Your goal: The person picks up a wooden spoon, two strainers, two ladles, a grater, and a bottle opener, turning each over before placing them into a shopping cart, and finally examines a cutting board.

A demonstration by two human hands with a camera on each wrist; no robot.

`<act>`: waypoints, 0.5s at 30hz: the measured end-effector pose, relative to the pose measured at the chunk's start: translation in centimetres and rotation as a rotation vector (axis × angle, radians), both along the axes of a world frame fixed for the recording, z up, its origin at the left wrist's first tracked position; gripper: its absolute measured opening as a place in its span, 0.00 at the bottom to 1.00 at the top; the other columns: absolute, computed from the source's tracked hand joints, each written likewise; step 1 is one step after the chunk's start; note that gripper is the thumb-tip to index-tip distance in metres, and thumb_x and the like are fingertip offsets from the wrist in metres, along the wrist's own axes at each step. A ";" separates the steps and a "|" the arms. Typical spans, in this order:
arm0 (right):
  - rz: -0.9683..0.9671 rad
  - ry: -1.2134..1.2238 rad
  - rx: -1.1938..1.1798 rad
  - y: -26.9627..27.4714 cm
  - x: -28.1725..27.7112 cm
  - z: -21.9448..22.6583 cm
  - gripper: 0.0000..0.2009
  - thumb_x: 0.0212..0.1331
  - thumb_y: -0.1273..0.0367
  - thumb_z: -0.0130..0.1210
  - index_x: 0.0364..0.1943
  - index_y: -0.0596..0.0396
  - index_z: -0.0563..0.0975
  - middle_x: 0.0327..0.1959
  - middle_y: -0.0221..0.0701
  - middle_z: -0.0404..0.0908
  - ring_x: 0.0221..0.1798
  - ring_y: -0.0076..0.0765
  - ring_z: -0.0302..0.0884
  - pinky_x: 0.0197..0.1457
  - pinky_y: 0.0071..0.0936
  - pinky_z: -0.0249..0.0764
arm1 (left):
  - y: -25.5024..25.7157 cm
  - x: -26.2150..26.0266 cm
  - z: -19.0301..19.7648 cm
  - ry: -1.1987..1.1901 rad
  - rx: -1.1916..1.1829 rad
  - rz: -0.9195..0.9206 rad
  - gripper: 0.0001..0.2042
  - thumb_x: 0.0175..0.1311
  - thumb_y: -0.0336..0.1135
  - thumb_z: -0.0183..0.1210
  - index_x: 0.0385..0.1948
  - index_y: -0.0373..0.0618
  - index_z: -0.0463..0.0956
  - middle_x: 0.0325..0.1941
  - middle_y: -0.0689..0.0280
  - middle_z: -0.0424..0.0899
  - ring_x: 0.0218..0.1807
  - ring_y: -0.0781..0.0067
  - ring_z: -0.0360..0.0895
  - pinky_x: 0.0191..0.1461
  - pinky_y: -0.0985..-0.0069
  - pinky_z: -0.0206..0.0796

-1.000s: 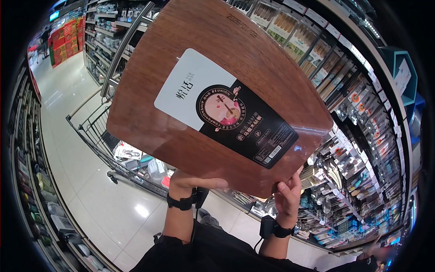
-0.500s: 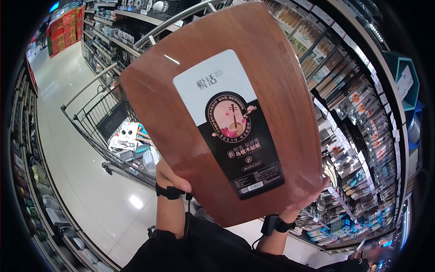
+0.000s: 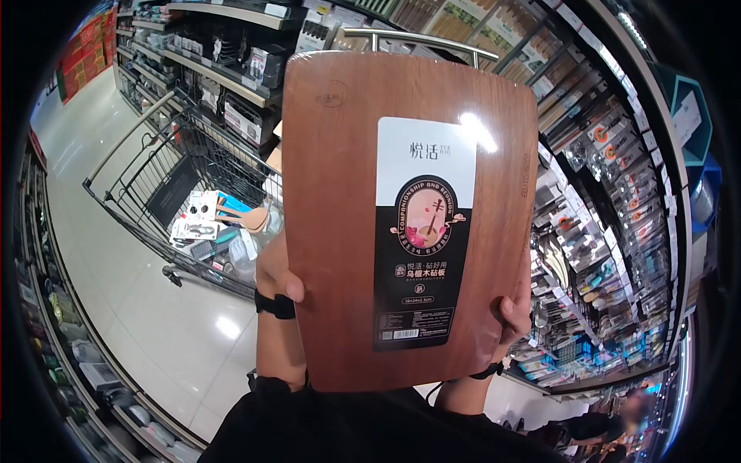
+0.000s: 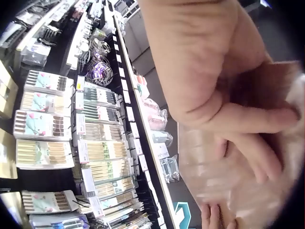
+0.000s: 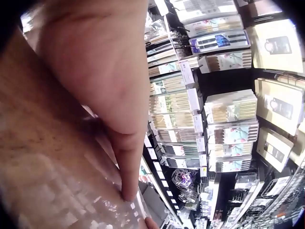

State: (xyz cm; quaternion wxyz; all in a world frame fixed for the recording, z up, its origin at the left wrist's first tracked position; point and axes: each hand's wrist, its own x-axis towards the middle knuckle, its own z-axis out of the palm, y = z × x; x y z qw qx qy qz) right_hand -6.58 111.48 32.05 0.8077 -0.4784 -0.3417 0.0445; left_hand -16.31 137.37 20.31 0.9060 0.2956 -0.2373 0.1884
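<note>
Upright before me is a brown wooden cutting board (image 3: 332,231) in clear shrink wrap, its white and black label (image 3: 421,231) facing me. My left hand (image 3: 278,270) grips its left edge low down, thumb on the front. At the lower right edge my right hand (image 3: 515,315) holds it too, with the thumb in front. The left wrist view shows the fingers of my left hand (image 4: 205,81) spread over the wrapped back of the board (image 4: 214,171). Seen from the right wrist, my right hand (image 5: 105,71) lies along the board (image 5: 43,148).
A black wire shopping cart (image 3: 154,181) stands at the left, holding packaged utensils and wooden spoons (image 3: 245,220). Shelves of kitchen tools (image 3: 587,224) line the right side, with packed chopsticks (image 4: 102,148). Pale floor tiles (image 3: 85,255) run along the aisle. Another person (image 3: 590,428) is at the lower right.
The cutting board has turned from a slant to nearly upright, its label now straight. Both hands have shifted up along its side edges. The view has swung slightly right.
</note>
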 end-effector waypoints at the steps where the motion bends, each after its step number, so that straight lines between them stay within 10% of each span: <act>1: -0.004 0.010 0.022 -0.2 0.0 0.1 0.51 0.42 0.62 0.64 0.70 0.70 0.48 0.61 0.61 0.65 0.60 0.57 0.74 0.62 0.45 0.75 | -0.1 0.8 -0.7 -0.168 -0.074 -0.077 0.56 0.28 0.38 0.83 0.64 0.25 0.57 0.61 0.49 0.72 0.59 0.60 0.73 0.58 0.69 0.68; 3: -0.013 0.022 0.045 -0.7 -0.5 0.4 0.51 0.41 0.64 0.65 0.69 0.70 0.49 0.60 0.62 0.66 0.58 0.58 0.75 0.60 0.45 0.77 | -0.1 2.4 -2.1 -0.333 -0.151 -0.159 0.55 0.29 0.37 0.83 0.64 0.24 0.56 0.61 0.48 0.72 0.59 0.60 0.73 0.59 0.68 0.68; 5: 0.011 0.082 -0.031 -1.0 -1.5 1.1 0.53 0.37 0.68 0.62 0.73 0.65 0.46 0.72 0.52 0.54 0.72 0.54 0.59 0.74 0.46 0.57 | 0.2 3.7 -3.0 -0.672 -0.145 -0.298 0.53 0.33 0.35 0.82 0.63 0.23 0.56 0.62 0.46 0.71 0.59 0.59 0.74 0.58 0.68 0.69; 15: -0.001 0.045 -0.007 -1.3 -2.5 0.8 0.53 0.37 0.68 0.62 0.73 0.65 0.47 0.73 0.52 0.53 0.72 0.56 0.58 0.74 0.48 0.56 | -0.4 3.0 -2.2 -0.625 -0.115 -0.259 0.52 0.34 0.35 0.82 0.63 0.23 0.57 0.62 0.46 0.71 0.59 0.59 0.74 0.58 0.68 0.69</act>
